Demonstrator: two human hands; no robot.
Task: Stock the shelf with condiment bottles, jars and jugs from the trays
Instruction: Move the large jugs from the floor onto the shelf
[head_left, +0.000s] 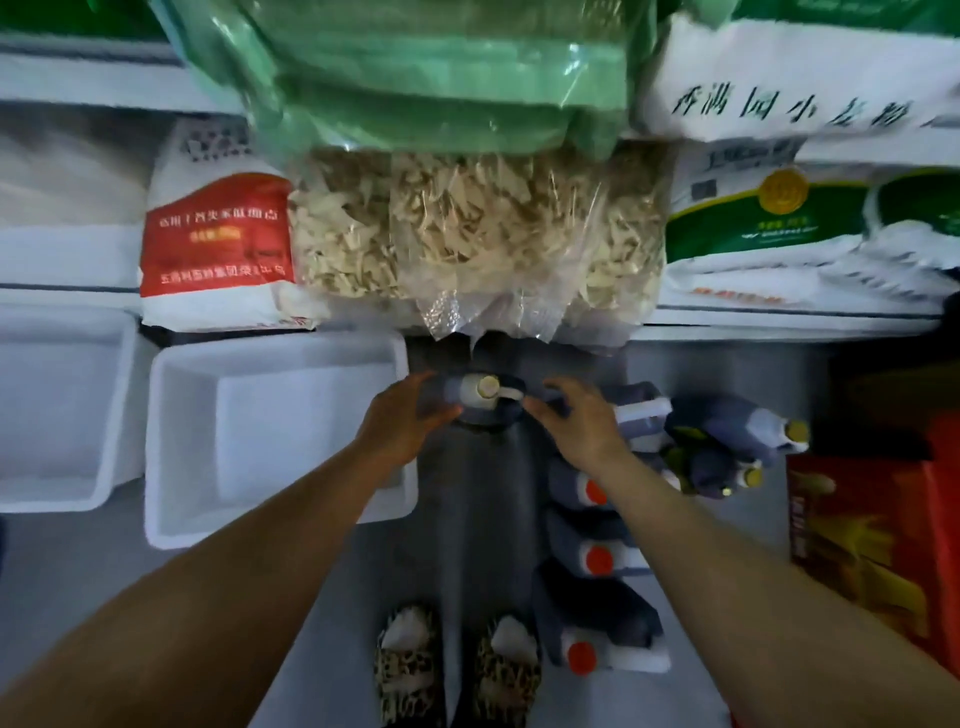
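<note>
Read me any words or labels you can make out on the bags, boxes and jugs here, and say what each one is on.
"香满园小麦粉": white flour sack, top right; last character partly cut off.
Red-and-white bag: white print, too blurred.
Green-and-white bag: gold seal and small print, unreadable.
Red box: lettering unreadable.
Jugs: no label text legible.

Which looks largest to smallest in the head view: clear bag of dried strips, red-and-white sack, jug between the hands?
1. Clear bag of dried strips
2. Red-and-white sack
3. Jug, though it sits farther from the camera
</note>
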